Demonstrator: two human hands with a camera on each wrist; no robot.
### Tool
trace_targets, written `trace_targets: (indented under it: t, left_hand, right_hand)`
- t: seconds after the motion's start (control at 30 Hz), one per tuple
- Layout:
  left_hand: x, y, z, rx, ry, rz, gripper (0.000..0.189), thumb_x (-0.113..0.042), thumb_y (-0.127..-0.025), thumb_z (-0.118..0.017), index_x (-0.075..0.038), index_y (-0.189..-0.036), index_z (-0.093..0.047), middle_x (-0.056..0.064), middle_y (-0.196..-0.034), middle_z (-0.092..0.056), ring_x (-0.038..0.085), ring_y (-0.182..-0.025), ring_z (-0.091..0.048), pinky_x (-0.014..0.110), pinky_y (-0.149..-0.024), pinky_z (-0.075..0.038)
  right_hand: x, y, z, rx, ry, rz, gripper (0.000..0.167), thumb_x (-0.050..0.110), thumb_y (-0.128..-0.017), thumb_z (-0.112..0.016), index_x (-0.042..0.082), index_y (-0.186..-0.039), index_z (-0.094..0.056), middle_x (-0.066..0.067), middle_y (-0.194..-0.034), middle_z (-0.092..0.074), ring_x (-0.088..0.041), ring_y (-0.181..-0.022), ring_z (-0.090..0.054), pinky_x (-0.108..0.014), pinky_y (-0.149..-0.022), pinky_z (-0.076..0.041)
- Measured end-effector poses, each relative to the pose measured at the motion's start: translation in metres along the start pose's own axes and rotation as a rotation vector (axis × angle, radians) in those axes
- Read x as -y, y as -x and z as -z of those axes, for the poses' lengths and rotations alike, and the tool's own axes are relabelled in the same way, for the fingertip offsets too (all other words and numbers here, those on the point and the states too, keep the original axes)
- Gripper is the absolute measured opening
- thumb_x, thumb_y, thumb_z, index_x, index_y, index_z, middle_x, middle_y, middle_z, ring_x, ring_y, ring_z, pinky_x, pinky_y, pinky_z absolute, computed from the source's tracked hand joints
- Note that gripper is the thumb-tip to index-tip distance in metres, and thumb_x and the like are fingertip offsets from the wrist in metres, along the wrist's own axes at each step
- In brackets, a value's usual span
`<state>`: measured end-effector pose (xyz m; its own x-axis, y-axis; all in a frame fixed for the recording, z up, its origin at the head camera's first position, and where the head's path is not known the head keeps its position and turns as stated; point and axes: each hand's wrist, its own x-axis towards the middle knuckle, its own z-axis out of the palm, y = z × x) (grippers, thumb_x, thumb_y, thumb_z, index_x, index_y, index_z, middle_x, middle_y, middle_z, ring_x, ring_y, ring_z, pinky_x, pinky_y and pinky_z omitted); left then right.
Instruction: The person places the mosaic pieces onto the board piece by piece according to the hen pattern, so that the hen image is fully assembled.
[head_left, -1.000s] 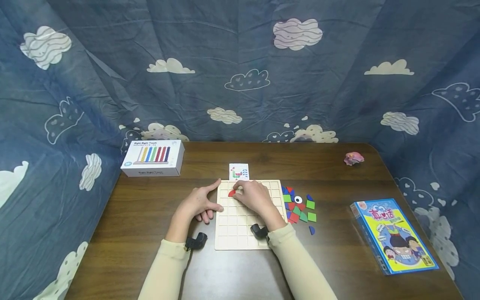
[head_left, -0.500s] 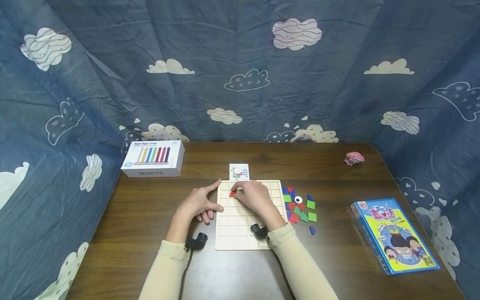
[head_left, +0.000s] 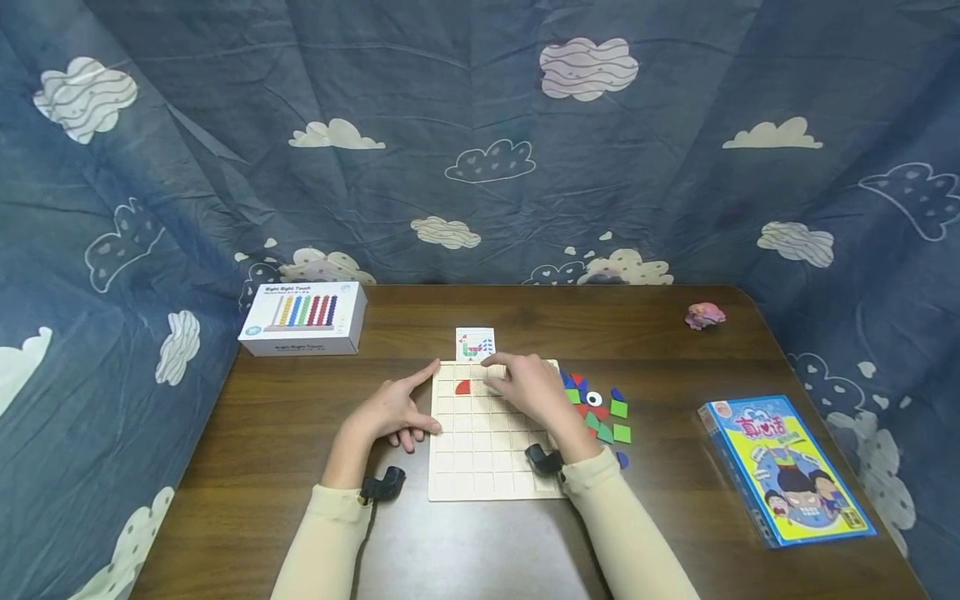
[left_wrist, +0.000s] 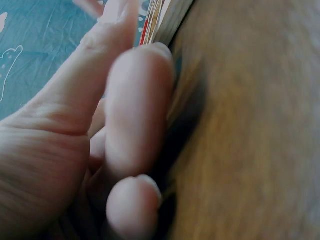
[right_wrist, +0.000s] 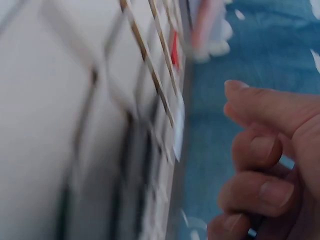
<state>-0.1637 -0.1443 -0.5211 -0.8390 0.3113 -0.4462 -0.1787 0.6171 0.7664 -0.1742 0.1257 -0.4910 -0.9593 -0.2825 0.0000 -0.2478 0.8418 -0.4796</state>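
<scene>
On the wooden grid board [head_left: 465, 454] a red quarter-circle piece [head_left: 462, 387] lies in a cell near the upper left; the right wrist view shows the red piece [right_wrist: 174, 50] edge-on. My left hand [head_left: 390, 411] touches the board's left side with index finger and thumb spread, its other fingers bent beside the edge. Over the board's upper right part is my right hand [head_left: 534, 387], holding nothing, its fingers loosely bent and apart from the red piece. A small card [head_left: 475, 343] printed with a coloured bird-like figure lies just behind the board.
Several red, green and blue pieces lie right of the board, including a green square [head_left: 622, 433] and a white ring-shaped piece [head_left: 594, 399]. A white box [head_left: 303, 321] stands back left, a pink toy [head_left: 705, 316] back right, a blue-and-yellow box [head_left: 787, 471] at right.
My right hand has let go of the red quarter-circle and moved right, leaving the piece on the board. My left hand stays at the board's left edge.
</scene>
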Motion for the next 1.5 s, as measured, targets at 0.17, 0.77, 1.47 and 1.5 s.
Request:
trace_targets:
  t: [0.17, 0.77, 1.47, 1.5]
  left_hand:
    - [0.001, 0.003, 0.002, 0.013, -0.021, -0.010, 0.113, -0.024, -0.079, -0.096, -0.041, -0.168, -0.028, 0.009, -0.061, -0.071, 0.019, -0.043, -0.068, 0.030, -0.042, -0.054]
    - [0.003, 0.006, 0.001, 0.022, 0.023, 0.041, 0.109, -0.026, -0.079, -0.096, -0.047, -0.165, -0.031, 0.012, -0.059, -0.070, 0.016, -0.041, -0.060, 0.029, -0.042, -0.054]
    - [0.004, 0.004, 0.001, 0.034, 0.033, 0.011, 0.108, -0.027, -0.081, -0.095, -0.046, -0.166, -0.030, 0.013, -0.059, -0.070, 0.017, -0.041, -0.061, 0.032, -0.042, -0.054]
    - [0.004, 0.004, 0.001, 0.034, 0.034, 0.009, 0.108, -0.027, -0.081, -0.095, -0.046, -0.166, -0.031, 0.013, -0.059, -0.070, 0.017, -0.041, -0.061, 0.032, -0.042, -0.054]
  right_hand:
    - [-0.039, 0.022, 0.038, -0.065, -0.086, -0.030, 0.035, 0.032, -0.100, -0.075, 0.023, -0.134, -0.074, 0.004, -0.064, -0.052, -0.013, -0.055, -0.044, -0.030, -0.053, -0.036]
    - [-0.156, 0.074, 0.070, -0.049, -0.290, -0.246, 0.046, 0.041, -0.100, -0.075, 0.015, -0.137, -0.070, -0.005, -0.077, -0.057, -0.021, -0.072, -0.054, -0.029, -0.063, -0.047]
    - [-0.160, 0.066, 0.053, 0.093, -0.160, -0.239, 0.029, 0.034, -0.101, -0.075, 0.017, -0.123, -0.079, -0.012, -0.117, -0.077, -0.022, -0.090, -0.059, -0.030, -0.073, -0.048]
    - [-0.160, 0.067, 0.053, 0.104, -0.170, -0.241, 0.031, 0.035, -0.100, -0.075, 0.017, -0.124, -0.079, -0.011, -0.113, -0.076, -0.022, -0.089, -0.059, -0.030, -0.072, -0.048]
